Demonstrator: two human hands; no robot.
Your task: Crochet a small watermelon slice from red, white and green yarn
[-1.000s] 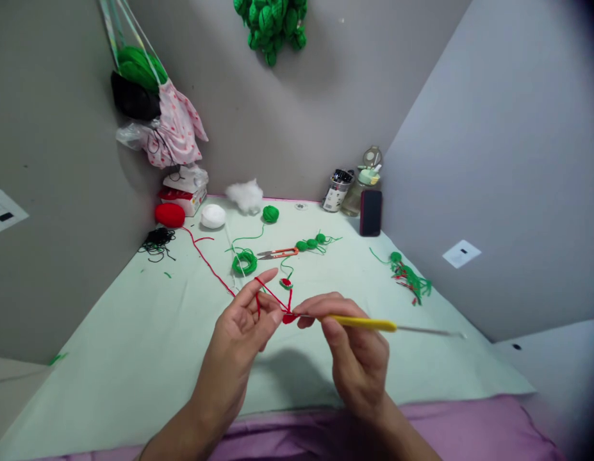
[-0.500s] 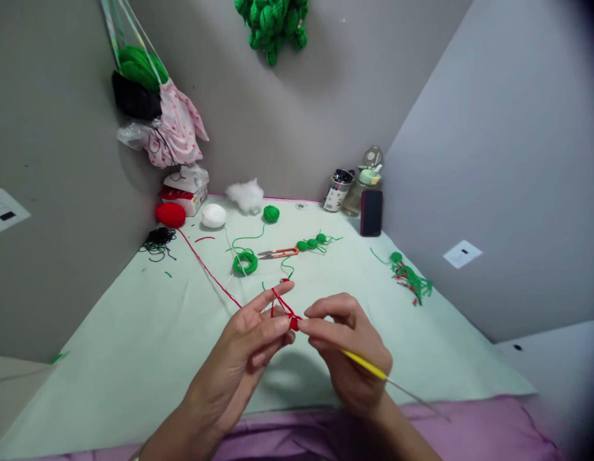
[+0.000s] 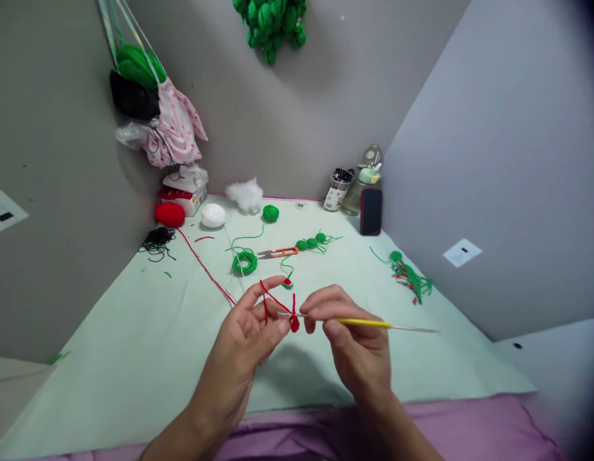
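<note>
Between thumb and fingers, my left hand (image 3: 251,333) pinches a small red crochet piece (image 3: 295,323). Red yarn (image 3: 277,301) loops over its raised index finger and runs back to the red yarn ball (image 3: 170,216). My right hand (image 3: 357,339) is closed around the yellow handle of a crochet hook (image 3: 364,323), held nearly level. The hook's metal tip passes through the top of the red piece, and a short red strand stands up there. Just beyond my left fingertips lies a small red and green crocheted piece (image 3: 288,283).
Thread snips (image 3: 278,253) lie by a green yarn coil (image 3: 245,262) and green crocheted balls (image 3: 312,243). Farther back are a white yarn ball (image 3: 213,216), stuffing (image 3: 246,196) and a green ball (image 3: 270,214). A phone (image 3: 371,212) leans at right, near green-red pieces (image 3: 412,278).
My right hand has turned the hook from slanting downward to nearly level, and its tip now shows in the red piece. My left index finger has shifted slightly left with the yarn.
</note>
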